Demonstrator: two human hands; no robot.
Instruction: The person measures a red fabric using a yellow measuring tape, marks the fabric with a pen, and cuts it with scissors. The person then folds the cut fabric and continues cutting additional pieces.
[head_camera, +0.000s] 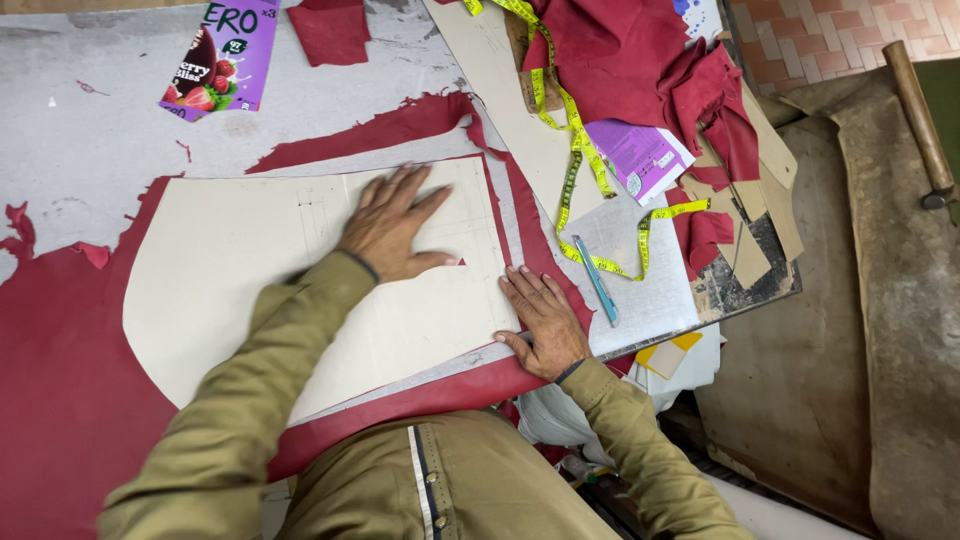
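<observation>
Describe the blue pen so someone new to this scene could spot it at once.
Start at the large cream pattern card on the red material. Just right of the right hand lies squared paper; the blue pen rests on it, the only slim blue stick, beside the yellow measuring tape.

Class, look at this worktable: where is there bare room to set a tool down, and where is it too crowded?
Bare grey table lies above the cream pattern, between the purple wrapper and the red fabric. The right side is crowded: tape measure, blue pen, papers and red scraps. Left hand and right hand press on the pattern.
</observation>
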